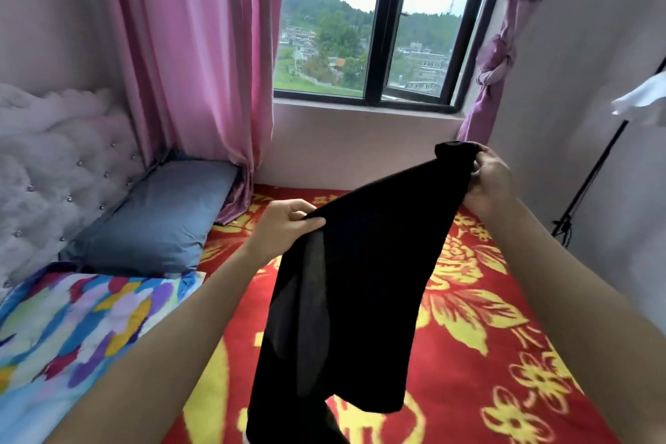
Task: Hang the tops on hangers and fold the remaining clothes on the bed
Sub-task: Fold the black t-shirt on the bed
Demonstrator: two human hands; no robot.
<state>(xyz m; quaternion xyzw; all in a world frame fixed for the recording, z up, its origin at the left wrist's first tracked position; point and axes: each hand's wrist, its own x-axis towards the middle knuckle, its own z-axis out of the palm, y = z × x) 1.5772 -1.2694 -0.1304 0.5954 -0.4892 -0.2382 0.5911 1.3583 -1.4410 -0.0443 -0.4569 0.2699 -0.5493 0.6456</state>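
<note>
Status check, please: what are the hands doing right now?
Left hand and right hand grip black garment by its top edge. Hangs over red blanket. Nothing in the way.

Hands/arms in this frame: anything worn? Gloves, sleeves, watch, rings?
Left hand and right hand are bare, with no gloves. No sleeves show anywhere up to the frame edge. There is no watch, bracelet or wristband on either wrist, and no rings on the fingers that show. No markings or tattoos are visible.

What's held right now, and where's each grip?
One black garment, by its top edge: left hand pinches the nearer corner, right hand grips the raised, bunched corner.
</note>
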